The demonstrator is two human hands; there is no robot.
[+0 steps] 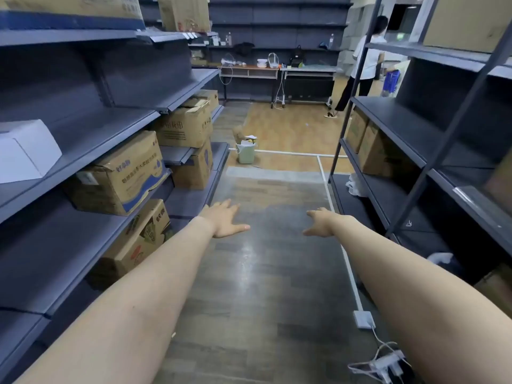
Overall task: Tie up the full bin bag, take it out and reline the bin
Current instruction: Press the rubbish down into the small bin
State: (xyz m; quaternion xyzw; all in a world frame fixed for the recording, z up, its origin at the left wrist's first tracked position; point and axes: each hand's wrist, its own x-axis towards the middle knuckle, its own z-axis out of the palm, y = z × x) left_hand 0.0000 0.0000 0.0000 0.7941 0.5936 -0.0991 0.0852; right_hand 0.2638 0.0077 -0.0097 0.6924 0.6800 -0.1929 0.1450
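A small pale green bin point(246, 154) stands on the floor at the far end of the aisle, beside the left shelving. Rubbish in a whitish bag point(248, 139) heaps above its rim. My left hand point(225, 219) and my right hand point(320, 223) are stretched out in front of me over the grey floor, well short of the bin. Both hands have straight, spread fingers and hold nothing.
Grey shelving point(116, 126) with cardboard boxes point(119, 176) lines the left side, and darker racks point(415, 151) line the right. A power strip with cables point(388, 364) lies on the floor at lower right. A person point(360, 65) stands at the back right near desks point(249, 70).
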